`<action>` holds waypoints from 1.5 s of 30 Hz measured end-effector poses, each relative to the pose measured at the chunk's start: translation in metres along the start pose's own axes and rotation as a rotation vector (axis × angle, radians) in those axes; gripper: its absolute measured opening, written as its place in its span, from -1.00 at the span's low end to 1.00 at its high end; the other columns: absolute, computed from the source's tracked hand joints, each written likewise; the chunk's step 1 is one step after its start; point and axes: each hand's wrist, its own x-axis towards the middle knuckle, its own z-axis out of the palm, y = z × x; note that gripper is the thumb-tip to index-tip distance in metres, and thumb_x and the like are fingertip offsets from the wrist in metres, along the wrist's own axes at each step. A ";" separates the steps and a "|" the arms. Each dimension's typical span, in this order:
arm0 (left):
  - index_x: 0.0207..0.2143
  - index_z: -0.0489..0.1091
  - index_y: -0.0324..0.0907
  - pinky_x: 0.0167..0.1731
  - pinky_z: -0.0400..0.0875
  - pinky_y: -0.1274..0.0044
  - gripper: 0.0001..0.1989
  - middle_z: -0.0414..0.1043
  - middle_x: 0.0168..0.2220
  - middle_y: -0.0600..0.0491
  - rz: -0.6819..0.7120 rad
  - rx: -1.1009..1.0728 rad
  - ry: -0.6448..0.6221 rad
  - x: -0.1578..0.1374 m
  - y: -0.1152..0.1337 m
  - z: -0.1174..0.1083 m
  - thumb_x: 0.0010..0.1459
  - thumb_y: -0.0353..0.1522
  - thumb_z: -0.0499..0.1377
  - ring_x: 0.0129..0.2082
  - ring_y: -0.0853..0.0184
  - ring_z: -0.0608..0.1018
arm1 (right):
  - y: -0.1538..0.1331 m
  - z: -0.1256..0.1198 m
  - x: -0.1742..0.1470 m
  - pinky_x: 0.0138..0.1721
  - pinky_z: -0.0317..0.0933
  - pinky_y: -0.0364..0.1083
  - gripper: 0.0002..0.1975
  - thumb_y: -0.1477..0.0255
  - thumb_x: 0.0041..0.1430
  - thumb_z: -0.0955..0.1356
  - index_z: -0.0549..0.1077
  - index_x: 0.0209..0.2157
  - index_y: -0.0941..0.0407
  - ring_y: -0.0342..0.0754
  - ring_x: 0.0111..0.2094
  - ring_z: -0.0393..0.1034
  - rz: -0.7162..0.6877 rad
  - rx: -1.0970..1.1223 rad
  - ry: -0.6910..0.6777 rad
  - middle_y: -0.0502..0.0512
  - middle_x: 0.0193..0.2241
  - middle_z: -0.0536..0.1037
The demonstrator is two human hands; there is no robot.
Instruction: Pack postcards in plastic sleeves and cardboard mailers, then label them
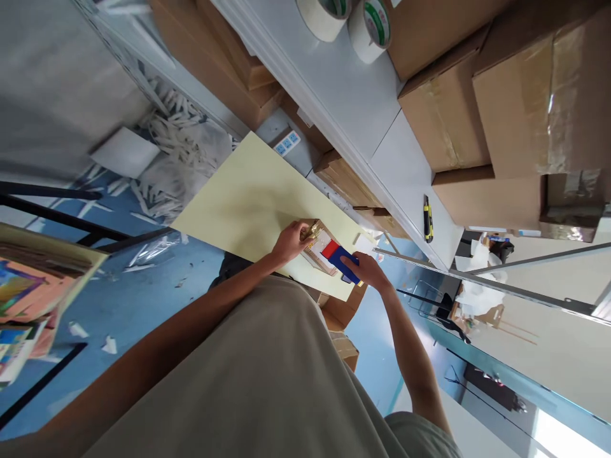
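Blue piece [340, 261]: one, red at its left end, over the right part of the box [317, 259]; contact unclear. Judged light, stiff; hold by the sides.
Right hand [368, 271]: closed on its right end.
Left hand [289, 242]: at gold items [312, 230], count unclear; grip cannot be told.
Box: one, on the table [229, 203].
Far bench [329, 76]: two tape rolls [359, 38], one cutter [428, 219] right of them.

Holding a blue-and-red item [342, 259] in the right hand [370, 271], gripping gold-coloured pieces [312, 230] with the left hand [288, 243], over a brown box [321, 261] on a yellow table [243, 197].
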 end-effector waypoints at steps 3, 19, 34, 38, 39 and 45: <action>0.07 0.55 -0.10 0.06 0.63 0.36 -0.63 0.69 -0.01 -0.05 -0.048 -0.006 0.014 -0.003 0.004 0.004 0.22 -0.32 0.41 -0.07 0.16 0.73 | 0.008 0.006 0.006 -0.31 0.20 -0.08 -0.50 -0.03 0.56 0.28 0.52 -0.26 0.08 0.03 -0.30 0.58 -0.015 0.007 -0.007 0.17 -0.29 0.71; 0.17 0.56 -0.13 0.01 0.64 0.41 -0.60 0.68 0.13 -0.04 -0.164 0.183 0.064 -0.023 0.016 0.025 0.30 -0.44 0.27 -0.10 0.23 0.74 | 0.055 0.061 0.021 -0.20 0.25 -0.06 -0.43 -0.06 0.57 0.26 0.60 -0.14 0.15 0.16 -0.09 0.66 -0.111 0.205 -0.026 0.34 -0.14 0.75; 0.12 0.66 -0.08 -0.01 0.58 0.41 -0.69 0.63 -0.06 -0.07 -0.031 0.447 0.050 -0.006 0.032 0.053 0.41 -0.34 0.23 -0.20 0.21 0.69 | 0.064 0.057 0.022 -0.10 0.32 -0.02 -0.41 -0.06 0.56 0.25 0.60 -0.04 0.18 0.26 0.03 0.64 -0.113 0.224 -0.012 0.44 -0.03 0.73; 0.13 0.65 -0.08 0.01 0.58 0.39 -0.65 0.64 -0.08 -0.05 -0.065 0.445 0.074 -0.005 0.033 0.055 0.38 -0.42 0.20 -0.12 0.17 0.70 | 0.061 0.061 0.028 -0.13 0.33 -0.02 -0.41 -0.07 0.55 0.27 0.60 -0.01 0.18 0.27 0.03 0.65 -0.116 0.242 -0.036 0.44 -0.04 0.73; 0.15 0.63 -0.09 0.02 0.57 0.38 -0.62 0.65 -0.08 -0.05 -0.082 0.447 0.078 -0.006 0.033 0.053 0.36 -0.43 0.20 -0.11 0.16 0.70 | 0.061 0.062 0.029 -0.14 0.33 -0.02 -0.41 -0.08 0.54 0.27 0.60 0.00 0.18 0.27 0.02 0.65 -0.124 0.253 -0.044 0.43 -0.04 0.73; 0.20 0.60 -0.14 0.08 0.55 0.34 -0.55 0.67 -0.08 -0.07 -0.185 0.493 0.125 -0.005 0.025 0.006 0.30 -0.41 0.19 -0.11 0.13 0.71 | 0.087 0.067 0.023 -0.24 0.26 -0.05 -0.47 -0.05 0.53 0.30 0.61 -0.08 0.14 0.18 -0.17 0.64 -0.194 0.359 -0.090 0.33 -0.17 0.74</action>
